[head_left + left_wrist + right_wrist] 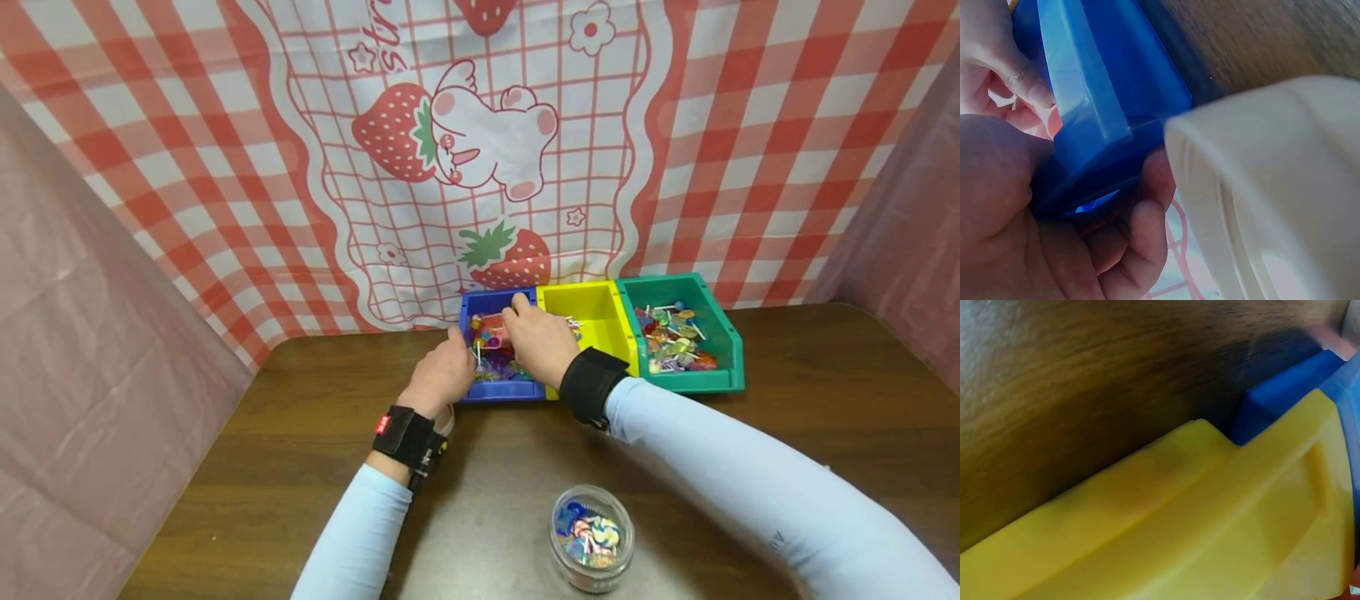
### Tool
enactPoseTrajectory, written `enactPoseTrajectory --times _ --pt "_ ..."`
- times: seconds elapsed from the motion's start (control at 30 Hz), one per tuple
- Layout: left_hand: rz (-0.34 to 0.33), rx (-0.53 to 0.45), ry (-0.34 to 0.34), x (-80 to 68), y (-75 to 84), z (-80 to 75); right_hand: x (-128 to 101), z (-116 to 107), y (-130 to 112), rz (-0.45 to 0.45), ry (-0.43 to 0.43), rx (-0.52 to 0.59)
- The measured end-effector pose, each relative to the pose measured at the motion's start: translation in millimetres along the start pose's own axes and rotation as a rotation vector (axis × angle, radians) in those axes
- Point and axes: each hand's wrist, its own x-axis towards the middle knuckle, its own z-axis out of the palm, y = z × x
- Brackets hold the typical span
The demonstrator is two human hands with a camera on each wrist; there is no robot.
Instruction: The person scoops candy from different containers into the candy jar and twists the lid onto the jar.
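Observation:
My left hand grips the left wall of a blue bin, its fingers curled under the edge in the left wrist view. Inside that bin lie colourful plastic charms and beads, purple ones at the front. My right hand reaches over the divider and holds a translucent pink scoop low among the pieces. Part of the scoop is hidden behind my right fingers. The right wrist view shows mostly the wall of the yellow bin, with the blue bin beside it.
The yellow bin holds a few lollipop charms; a green bin to its right holds many mixed ones. Nearer me on the wooden table stands a clear jar partly filled with charms. A checked cloth hangs behind the bins.

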Motion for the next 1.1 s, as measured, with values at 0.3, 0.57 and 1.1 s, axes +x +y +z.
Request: enactPoseTrajectory --times 0.3,0.57,1.1 --pt "0.010 0.006 0.001 0.4 -0.2 1.2 -5 3 4 0.118 0.004 0.078" --pt "0.009 0.008 0.014 -0.9 -0.4 0.1 -9 -4 2 0.221 0.029 0.205" --pt "0.010 0.006 0.021 -1.6 0.7 -0.8 -24 -14 9 0.286 0.059 0.385"
